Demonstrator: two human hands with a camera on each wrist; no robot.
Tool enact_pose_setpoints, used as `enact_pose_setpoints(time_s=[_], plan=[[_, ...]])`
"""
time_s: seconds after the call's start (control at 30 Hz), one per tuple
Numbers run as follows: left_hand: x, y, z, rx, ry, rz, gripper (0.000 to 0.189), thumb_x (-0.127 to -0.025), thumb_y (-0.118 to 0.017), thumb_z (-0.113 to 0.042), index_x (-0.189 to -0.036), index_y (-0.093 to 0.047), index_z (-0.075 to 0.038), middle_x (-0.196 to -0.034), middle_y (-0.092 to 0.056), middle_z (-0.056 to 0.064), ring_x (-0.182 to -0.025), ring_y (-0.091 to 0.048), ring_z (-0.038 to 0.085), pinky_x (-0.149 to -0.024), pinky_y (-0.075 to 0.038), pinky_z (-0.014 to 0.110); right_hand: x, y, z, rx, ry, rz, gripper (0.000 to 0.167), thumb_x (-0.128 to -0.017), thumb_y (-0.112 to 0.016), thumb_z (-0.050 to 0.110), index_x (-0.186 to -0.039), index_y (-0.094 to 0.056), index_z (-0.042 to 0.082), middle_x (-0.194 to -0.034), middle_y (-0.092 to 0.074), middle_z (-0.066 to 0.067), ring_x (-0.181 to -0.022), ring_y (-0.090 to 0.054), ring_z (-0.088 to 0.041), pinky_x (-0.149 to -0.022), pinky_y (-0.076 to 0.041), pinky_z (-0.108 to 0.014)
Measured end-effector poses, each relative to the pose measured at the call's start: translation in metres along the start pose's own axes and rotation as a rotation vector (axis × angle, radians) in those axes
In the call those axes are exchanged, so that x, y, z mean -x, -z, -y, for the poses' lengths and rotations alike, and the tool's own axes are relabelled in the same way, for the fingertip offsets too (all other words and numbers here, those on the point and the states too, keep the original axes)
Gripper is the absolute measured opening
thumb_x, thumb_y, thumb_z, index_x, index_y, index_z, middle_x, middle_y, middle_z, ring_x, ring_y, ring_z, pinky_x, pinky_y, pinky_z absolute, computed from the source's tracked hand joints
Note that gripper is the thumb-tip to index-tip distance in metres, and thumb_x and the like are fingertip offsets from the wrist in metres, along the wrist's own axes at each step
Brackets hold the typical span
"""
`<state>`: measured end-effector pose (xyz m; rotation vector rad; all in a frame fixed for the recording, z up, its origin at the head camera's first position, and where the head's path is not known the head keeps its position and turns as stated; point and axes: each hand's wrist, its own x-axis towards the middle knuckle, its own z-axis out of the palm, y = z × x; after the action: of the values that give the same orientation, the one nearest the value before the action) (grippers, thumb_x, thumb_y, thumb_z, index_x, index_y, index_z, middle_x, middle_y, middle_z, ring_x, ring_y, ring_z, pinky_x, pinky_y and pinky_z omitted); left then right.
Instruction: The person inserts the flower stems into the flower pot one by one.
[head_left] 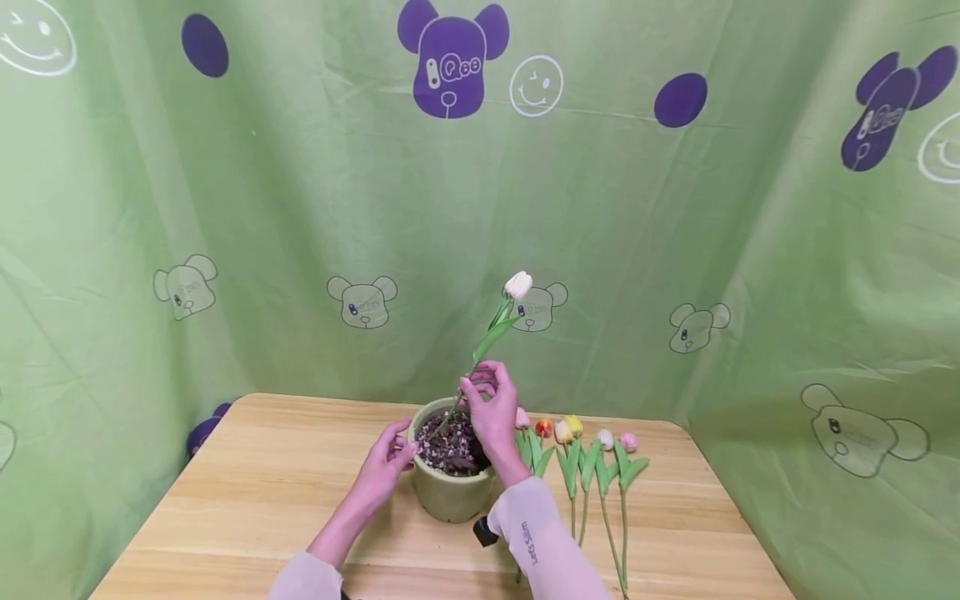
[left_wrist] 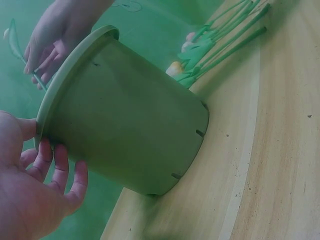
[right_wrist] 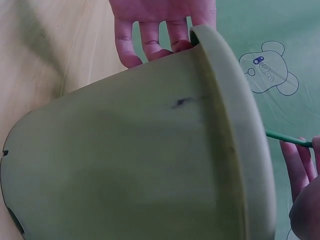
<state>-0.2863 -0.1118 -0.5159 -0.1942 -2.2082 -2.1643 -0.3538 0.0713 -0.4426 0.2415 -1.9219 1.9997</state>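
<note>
A green flower pot (head_left: 452,498) filled with dark, pale-flecked soil (head_left: 441,450) stands upright on the table. My left hand (head_left: 384,463) holds its left rim, with the thumb at the edge and the other fingers against the outer wall, as the left wrist view (left_wrist: 42,175) shows. Above the pot my right hand (head_left: 492,408) pinches the green stem of a white tulip (head_left: 518,285). The stem leans to the right, its flower up high and its lower end at the soil. In the right wrist view the stem (right_wrist: 287,138) passes between fingers and thumb beyond the rim.
Several tulips lie to the right of the pot on the wooden table (head_left: 697,533), among them a red one (head_left: 543,427), a yellow one (head_left: 573,425) and a pink one (head_left: 628,442). A green printed curtain (head_left: 300,208) hangs behind the table and along its sides.
</note>
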Motion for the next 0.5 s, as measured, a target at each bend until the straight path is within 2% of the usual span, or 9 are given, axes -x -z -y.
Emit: enact_pose_setpoints(time_s=[0.23,0.37,0.43,0.5], plan=[[-0.0001,-0.0008,-0.0005,0.005,0.002,-0.011,0.052,-0.104,-0.055,-0.007,-0.154,-0.041,-0.003,-0.113,-0.059,0.018,-0.102,-0.061,0.021,-0.101,-0.057,0.039,0.0044,-0.0062,0.0014,0.059,0.029,0.020,0.032,-0.092,-0.073,-0.001,-0.120,-0.061,0.004,-0.110,-0.066,-0.018,-0.091,-0.066,-0.026,-0.078,-0.066,-0.048],[-0.0001,-0.0014,-0.0011,0.017,0.002,-0.019,0.052,-0.103,-0.056,-0.006,-0.154,-0.042,-0.003,-0.113,-0.059,0.018,-0.102,-0.061,0.021,-0.101,-0.057,0.041,0.0057,-0.0088,0.0013,0.109,0.068,0.031,0.031,-0.091,-0.075,0.000,-0.119,-0.062,0.005,-0.108,-0.068,-0.017,-0.092,-0.067,-0.027,-0.077,-0.066,-0.038],[0.0001,-0.0018,-0.0015,0.021,0.000,-0.021,0.052,-0.103,-0.056,-0.006,-0.153,-0.043,-0.003,-0.112,-0.059,0.018,-0.101,-0.061,0.021,-0.101,-0.057,0.041,0.0057,-0.0088,0.0012,0.121,0.090,0.052,0.031,-0.090,-0.075,0.000,-0.118,-0.063,0.005,-0.107,-0.068,-0.015,-0.091,-0.067,-0.025,-0.074,-0.065,-0.031],[0.0000,-0.0019,-0.0018,0.024,0.000,-0.022,0.052,-0.103,-0.057,-0.006,-0.153,-0.043,-0.003,-0.112,-0.059,0.018,-0.100,-0.061,0.021,-0.100,-0.057,0.041,0.0056,-0.0092,0.0017,0.129,0.101,0.075,0.030,-0.090,-0.075,0.000,-0.117,-0.063,0.005,-0.106,-0.068,-0.015,-0.089,-0.067,-0.022,-0.073,-0.065,-0.029]])
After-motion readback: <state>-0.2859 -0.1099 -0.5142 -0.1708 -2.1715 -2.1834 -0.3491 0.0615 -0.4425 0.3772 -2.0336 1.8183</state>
